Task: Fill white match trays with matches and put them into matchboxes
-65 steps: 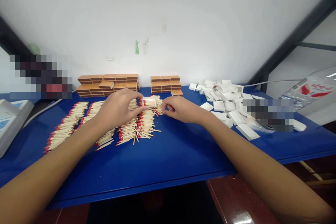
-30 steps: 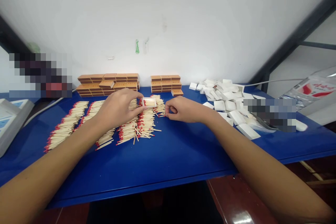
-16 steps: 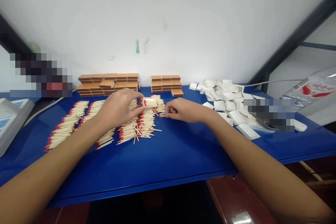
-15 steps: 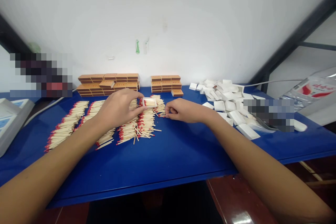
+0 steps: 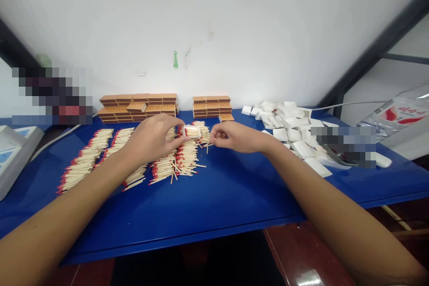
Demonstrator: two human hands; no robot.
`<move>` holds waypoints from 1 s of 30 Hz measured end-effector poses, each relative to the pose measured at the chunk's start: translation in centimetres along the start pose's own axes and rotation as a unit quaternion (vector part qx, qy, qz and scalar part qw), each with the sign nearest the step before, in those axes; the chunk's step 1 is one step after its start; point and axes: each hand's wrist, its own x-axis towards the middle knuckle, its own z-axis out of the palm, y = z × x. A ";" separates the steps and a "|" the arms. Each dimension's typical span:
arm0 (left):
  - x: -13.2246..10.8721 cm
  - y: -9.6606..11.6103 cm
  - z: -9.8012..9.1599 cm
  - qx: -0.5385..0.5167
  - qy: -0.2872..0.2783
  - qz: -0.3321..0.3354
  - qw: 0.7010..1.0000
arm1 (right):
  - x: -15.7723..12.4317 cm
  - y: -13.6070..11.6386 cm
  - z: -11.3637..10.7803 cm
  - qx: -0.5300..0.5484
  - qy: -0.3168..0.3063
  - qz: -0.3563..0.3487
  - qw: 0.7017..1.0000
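My left hand (image 5: 156, 136) is closed, pinching a small white matchbox tray (image 5: 192, 132) by its left end between thumb and fingers. A little red and pale wood shows within the tray. Under and around it lies a pile of red-tipped matches (image 5: 187, 158). Just right of the tray, my right hand (image 5: 231, 136) has its fingers curled in a pinch. One match (image 5: 207, 148) shows just beside those fingertips; I cannot make out whether they hold anything. More rows of matches (image 5: 80, 161) lie to the left, partly covered by my left forearm.
Orange matchboxes stand stacked by the wall in a long stack (image 5: 134, 109) and a shorter stack (image 5: 212, 106). White trays (image 5: 291, 123) lie heaped at right, near a plastic bottle (image 5: 398, 114). A grey-white box (image 5: 20, 152) sits at the left edge of the blue table (image 5: 201, 219).
My right hand has risen slightly and its curled fingers have turned. The tray in my left hand has shifted very slightly right. A match now shows below my right fingertips.
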 end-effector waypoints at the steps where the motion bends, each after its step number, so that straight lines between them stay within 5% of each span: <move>1: 0.0 0.0 0.0 0.002 -0.001 0.003 1.000 | 0.0 0.0 0.1 0.011 0.010 0.002 1.000; 14: -0.2 0.9 0.5 -0.017 0.019 0.059 0.998 | 0.5 -1.0 1.4 -0.036 0.127 -0.054 0.990; 30: 0.0 0.7 0.3 -0.047 0.001 0.029 0.998 | 0.3 -1.6 1.4 -0.126 0.149 -0.077 0.978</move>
